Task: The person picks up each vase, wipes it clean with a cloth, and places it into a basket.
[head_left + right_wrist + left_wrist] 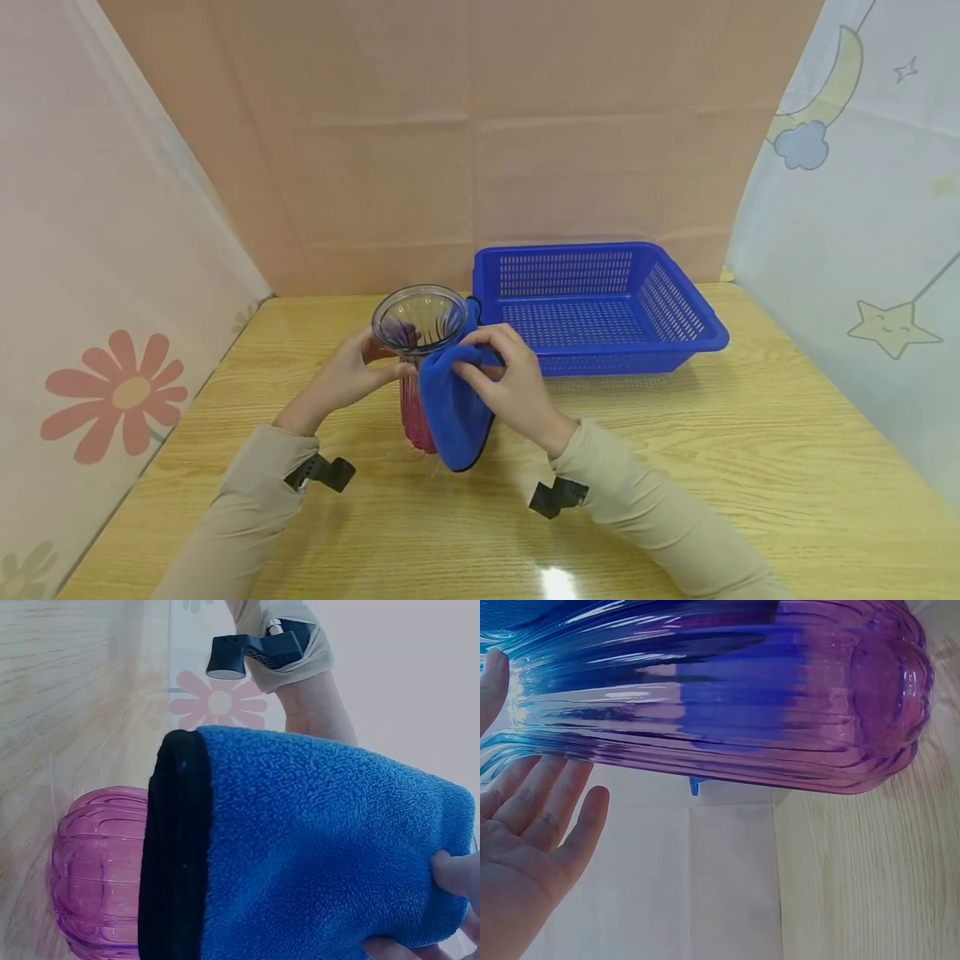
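Glass vase (415, 408), ribbed, between the hands, nearer the surface's (750, 467) left edge than its right; cannot tell whether its base touches down. Left hand (352, 371) grips the neck, thumb in front. Right hand (517, 383) pinches a blue cloth (453, 417) hanging at the vase's right side, just under the rim. Flared rim clear, smoky; lower body see-through pink-purple. Blue basket (615, 348) by the surface's far edge.
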Tool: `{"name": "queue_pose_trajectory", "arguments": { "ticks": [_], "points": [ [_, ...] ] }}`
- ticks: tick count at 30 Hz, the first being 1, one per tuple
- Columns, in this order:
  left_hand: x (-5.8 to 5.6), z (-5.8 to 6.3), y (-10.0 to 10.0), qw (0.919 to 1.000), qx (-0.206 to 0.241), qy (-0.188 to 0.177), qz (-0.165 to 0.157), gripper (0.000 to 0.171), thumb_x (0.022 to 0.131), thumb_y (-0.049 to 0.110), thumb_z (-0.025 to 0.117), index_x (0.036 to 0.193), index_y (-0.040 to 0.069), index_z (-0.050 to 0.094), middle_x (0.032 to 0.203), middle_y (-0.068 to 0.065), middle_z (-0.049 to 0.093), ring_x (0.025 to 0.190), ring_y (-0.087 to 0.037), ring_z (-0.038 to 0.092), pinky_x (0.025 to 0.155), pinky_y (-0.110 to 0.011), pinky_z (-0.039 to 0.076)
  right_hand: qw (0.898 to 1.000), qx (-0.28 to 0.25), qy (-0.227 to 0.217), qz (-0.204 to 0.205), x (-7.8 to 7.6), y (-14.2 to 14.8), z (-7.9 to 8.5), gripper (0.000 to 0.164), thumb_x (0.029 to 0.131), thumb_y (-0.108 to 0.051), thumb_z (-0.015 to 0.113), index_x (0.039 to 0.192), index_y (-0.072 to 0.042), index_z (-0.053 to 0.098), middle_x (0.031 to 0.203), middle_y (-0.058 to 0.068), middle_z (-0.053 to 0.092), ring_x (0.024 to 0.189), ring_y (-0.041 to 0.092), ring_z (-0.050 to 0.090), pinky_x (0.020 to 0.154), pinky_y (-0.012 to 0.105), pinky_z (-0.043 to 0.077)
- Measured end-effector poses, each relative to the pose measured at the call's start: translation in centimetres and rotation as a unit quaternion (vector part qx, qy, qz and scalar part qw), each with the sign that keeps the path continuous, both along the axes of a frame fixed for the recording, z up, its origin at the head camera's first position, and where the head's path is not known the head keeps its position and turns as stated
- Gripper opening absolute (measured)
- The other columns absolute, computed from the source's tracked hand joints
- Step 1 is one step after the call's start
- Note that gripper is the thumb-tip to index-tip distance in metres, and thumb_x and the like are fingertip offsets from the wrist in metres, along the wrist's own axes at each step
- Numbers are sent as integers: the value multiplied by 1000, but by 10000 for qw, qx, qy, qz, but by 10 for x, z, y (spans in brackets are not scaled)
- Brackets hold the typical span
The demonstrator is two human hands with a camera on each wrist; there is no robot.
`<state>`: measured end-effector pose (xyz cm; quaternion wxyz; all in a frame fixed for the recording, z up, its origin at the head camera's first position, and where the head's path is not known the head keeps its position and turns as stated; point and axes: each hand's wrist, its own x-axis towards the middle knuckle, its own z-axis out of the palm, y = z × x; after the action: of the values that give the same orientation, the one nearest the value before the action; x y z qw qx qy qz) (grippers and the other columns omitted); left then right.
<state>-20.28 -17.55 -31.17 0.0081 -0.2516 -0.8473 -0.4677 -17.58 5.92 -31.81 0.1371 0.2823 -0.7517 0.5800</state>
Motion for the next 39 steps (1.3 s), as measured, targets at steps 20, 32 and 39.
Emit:
{"name": "queue_pose_trajectory", "arguments": {
  "ticks": [20,32,39],
  "points": [
    [3,0,0,9999,-29,-39,130,58,84,16,70,134,1,44,126,-21,58,116,-38,56,99,-54,45,9966,774,-179,-220,0,-3,-11,16,84,-7,68,98,-5,61,103,13,53,101,25,57,78,31,58],
    [2,-2,-1,9999,30,31,95,56,85,15,69,133,0,45,124,-22,59,114,-38,57,98,-53,46,9936,1081,-223,-244,1,0,-20,17,82,-7,70,96,-7,61,99,11,52,98,24,55,76,30,59],
    [3,-2,-1,10000,35,44,78,57,84,16,70,133,2,45,125,-20,59,115,-36,57,99,-50,47,9940,1071,-170,-171,0,2,-26,16,82,-5,70,95,-6,60,97,12,53,96,23,53,76,25,58]
  ]
}}
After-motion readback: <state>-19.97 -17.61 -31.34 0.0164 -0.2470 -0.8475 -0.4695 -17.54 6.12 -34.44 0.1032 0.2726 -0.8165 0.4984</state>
